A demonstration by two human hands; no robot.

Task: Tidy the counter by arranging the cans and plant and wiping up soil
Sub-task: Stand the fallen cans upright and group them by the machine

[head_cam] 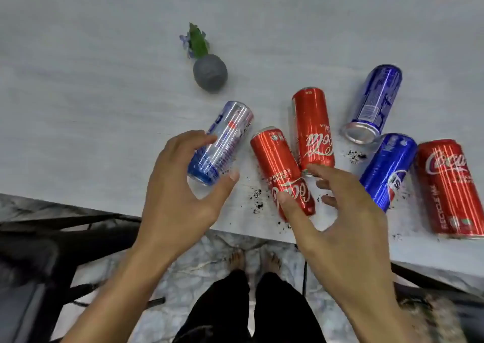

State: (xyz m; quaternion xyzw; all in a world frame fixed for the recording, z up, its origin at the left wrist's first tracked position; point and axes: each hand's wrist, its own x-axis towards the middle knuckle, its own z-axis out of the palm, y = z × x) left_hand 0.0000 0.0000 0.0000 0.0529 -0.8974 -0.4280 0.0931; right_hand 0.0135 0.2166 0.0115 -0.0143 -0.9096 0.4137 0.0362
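Several cans lie on their sides on the white counter (pixel 104 106). My left hand (pixel 180 185) is spread around the near end of a silver-and-blue can (pixel 225 138), fingers above it and thumb below, not clamped. My right hand (pixel 337 211) hovers open over a red cola can (pixel 277 164), its thumb touching the can's near end. A second red can (pixel 313 127) lies just behind it. Further right are a dark blue can (pixel 374 101), a blue Pepsi can (pixel 387 169) and a third red can (pixel 450 185). A small plant in a round grey pot (pixel 209 72) lies tipped over at the back. Dark soil crumbs (pixel 258 198) are scattered near the front edge.
More soil specks (pixel 355 155) lie between the blue cans. The counter's front edge (pixel 235 227) runs diagonally just under my hands. Below it are a marble floor, my bare feet (pixel 254 260) and dark chair frames (pixel 65 227) at the left.
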